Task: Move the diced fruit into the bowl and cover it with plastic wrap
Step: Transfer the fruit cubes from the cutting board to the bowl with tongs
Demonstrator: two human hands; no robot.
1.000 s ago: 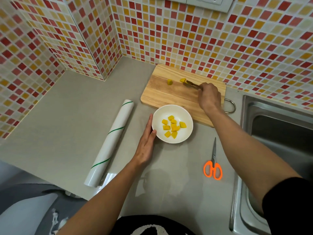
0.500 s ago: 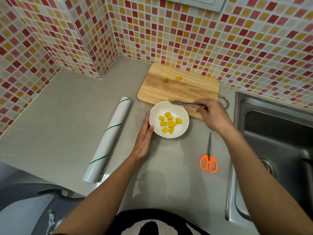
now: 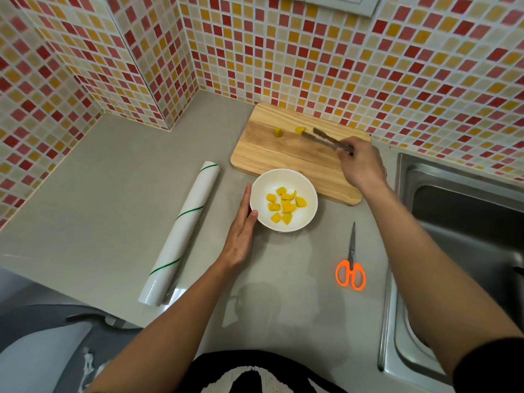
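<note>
Tongs reach for the last fruit on the board.
Head view: right hand (image 3: 361, 165) grasps tongs (image 3: 326, 139), tips parted beside one of two fruit pieces (image 3: 300, 129) on the cutting board (image 3: 272, 157); flat, released left hand (image 3: 241, 236) steadies the bowl (image 3: 307, 181) of diced fruit (image 3: 285, 205).

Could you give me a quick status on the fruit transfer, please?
Right hand holds tongs, open, near two pieces left on board. Left hand steadies bowl. Path clear.

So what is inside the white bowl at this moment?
The white bowl holds about nine yellow diced fruit pieces, heaped near its middle. No wrap covers it. Any piece lying under the others cannot be seen.
</note>
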